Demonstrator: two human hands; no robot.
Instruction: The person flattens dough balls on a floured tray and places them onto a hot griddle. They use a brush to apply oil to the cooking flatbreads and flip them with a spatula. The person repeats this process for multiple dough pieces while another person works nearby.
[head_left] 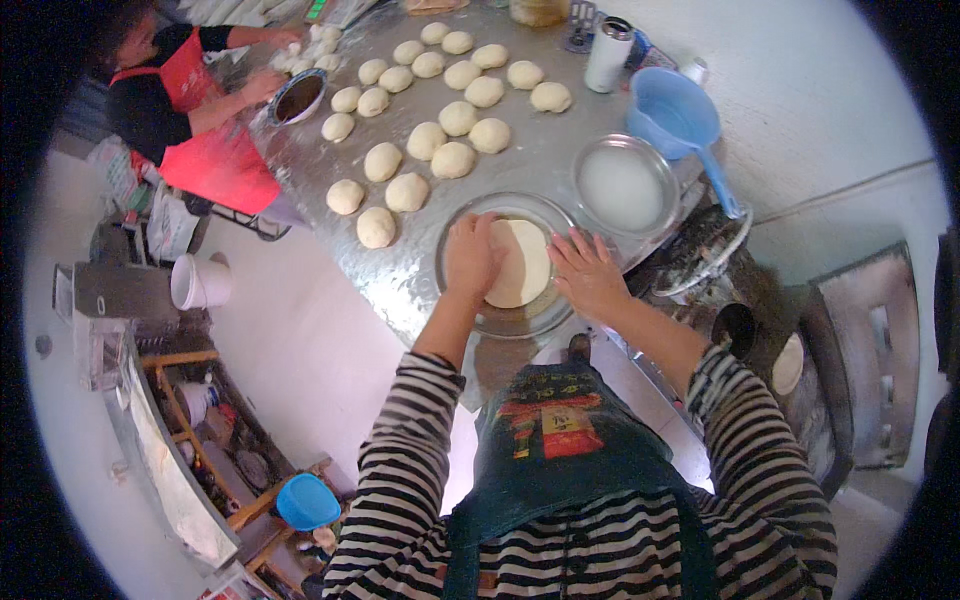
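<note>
The dark apron (pixel 565 440) is seen at lower centre, while mid-frame the dough disc (pixel 522 264) in its metal tray (pixel 515 331) is flanked by a loosely curved left hand (pixel 473 256) and splayed right hand (pixel 590 279), neither clasping it, presumably so its edge is steadied.

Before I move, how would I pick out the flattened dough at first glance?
On the grey table, find the round pan at the edge nearest the wearer. The flattened dough lies inside it, between the left hand and the right hand. It is a broad, flat, pale disc, whereas the dough balls beyond are smaller and domed.
</note>
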